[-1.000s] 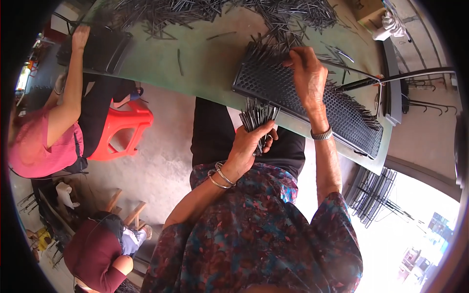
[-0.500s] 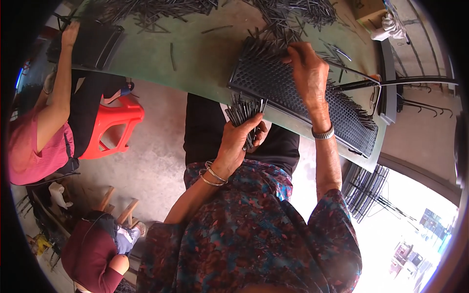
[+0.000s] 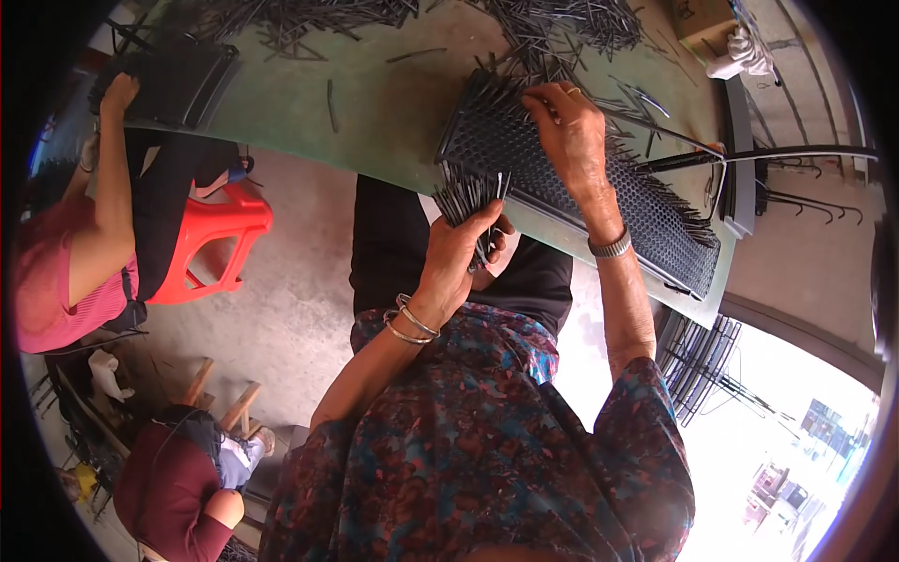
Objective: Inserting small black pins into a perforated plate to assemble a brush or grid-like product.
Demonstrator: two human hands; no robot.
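Observation:
A bundle of thin black sticks point(image 3: 466, 199), perhaps short tubes, fans upward from my left hand point(image 3: 459, 248), which is closed around its lower end at the table's near edge. Beyond it lies a long black tray point(image 3: 646, 211) full of small round holes, set slantwise on the table. Many sticks stand in the tray's far rows and along its right part. Over the tray's far left portion hovers my right hand point(image 3: 573, 136), thumb and fingertips pinched together; anything between them is too small or hidden to make out.
Loose black sticks point(image 3: 562, 28) are heaped along the back of the green table point(image 3: 384, 103). A cardboard box point(image 3: 704, 23) and a white glove point(image 3: 742, 51) lie at far right. On the left, a co-worker's hand point(image 3: 120, 94) is at another black tray point(image 3: 211, 89), near a red stool point(image 3: 220, 234).
My right hand has shifted slightly left over the tray, fingers still together. My left hand has risen a little with the sticks. The co-worker's hand has drawn nearer and left.

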